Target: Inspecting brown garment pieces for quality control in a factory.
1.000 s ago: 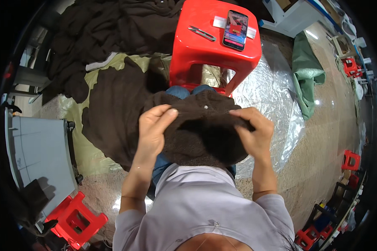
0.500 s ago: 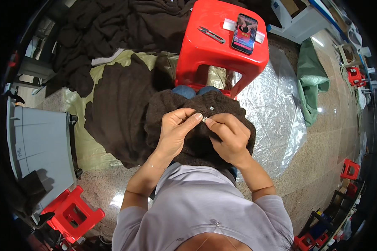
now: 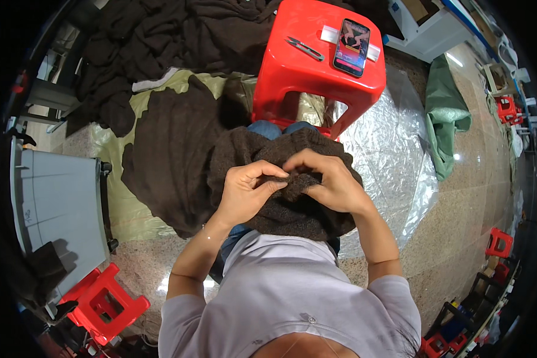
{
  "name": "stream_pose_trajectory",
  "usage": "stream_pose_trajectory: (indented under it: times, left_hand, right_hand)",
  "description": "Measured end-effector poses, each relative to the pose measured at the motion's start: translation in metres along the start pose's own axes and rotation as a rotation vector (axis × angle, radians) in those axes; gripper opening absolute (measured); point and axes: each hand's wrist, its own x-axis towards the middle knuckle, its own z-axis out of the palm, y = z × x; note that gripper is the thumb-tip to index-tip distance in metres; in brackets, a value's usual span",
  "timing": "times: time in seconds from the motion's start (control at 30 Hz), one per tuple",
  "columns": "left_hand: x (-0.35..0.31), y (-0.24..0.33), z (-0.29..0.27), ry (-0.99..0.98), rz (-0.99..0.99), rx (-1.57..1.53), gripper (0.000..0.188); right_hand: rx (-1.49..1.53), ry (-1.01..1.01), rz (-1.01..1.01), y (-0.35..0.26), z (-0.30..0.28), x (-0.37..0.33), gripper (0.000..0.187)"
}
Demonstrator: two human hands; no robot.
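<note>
A dark brown knitted garment [image 3: 244, 152] lies bunched across my lap, over blue jeans. My left hand [image 3: 247, 188] pinches a raised bit of the knit between thumb and fingertips. Close beside it, my right hand [image 3: 334, 182] curls round a gathered fold of the same fabric, its thumb low and its fingers above. The fingertips of both hands nearly meet over the fold. No button shows between them in this view.
Ahead stands a red plastic stool [image 3: 310, 74] bearing thread snips [image 3: 305, 49], a phone [image 3: 352, 48] and a white strip. More brown fabric [image 3: 167, 155] spreads over yellow sheeting at left; clear plastic sheeting [image 3: 394, 161] covers the right floor. A grey wheeled bin [image 3: 59, 209] stands left.
The shiny buttons on the knit have gone out of sight. My right hand has turned and opened round a fold, while my left keeps its pinch.
</note>
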Motion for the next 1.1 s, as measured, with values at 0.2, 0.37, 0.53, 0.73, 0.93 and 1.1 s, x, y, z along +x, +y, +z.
stream_pose_trajectory:
  times: [0.2, 0.37, 0.53, 0.73, 0.93, 1.1]
  left_hand:
    - [0.001, 0.006, -0.008, -0.075, 0.065, 0.132, 0.014]
    - [-0.008, 0.005, 0.014, 0.21, 0.39, 0.466, 0.014]
    - [-0.008, -0.004, 0.025, 0.358, 0.554, 0.441, 0.016]
    - [-0.002, -0.001, 0.006, 0.261, 0.413, 0.327, 0.017]
    - [-0.001, 0.001, 0.011, 0.232, 0.532, 0.475, 0.016]
    - [-0.015, -0.01, 0.028, 0.388, 0.501, 0.393, 0.016]
  right_hand:
    - [0.041, -0.179, 0.07, 0.003, 0.0, 0.004, 0.023]
    - [-0.27, 0.36, -0.306, -0.003, 0.038, -0.009, 0.025]
    - [-0.39, 0.449, -0.34, 0.0, 0.051, -0.009, 0.027]
    - [-0.176, 0.264, -0.226, 0.004, 0.039, -0.008, 0.03]
    - [-0.212, 0.32, -0.228, 0.003, 0.042, -0.009, 0.025]
    - [-0.37, 0.576, -0.397, 0.009, 0.064, -0.002, 0.029]
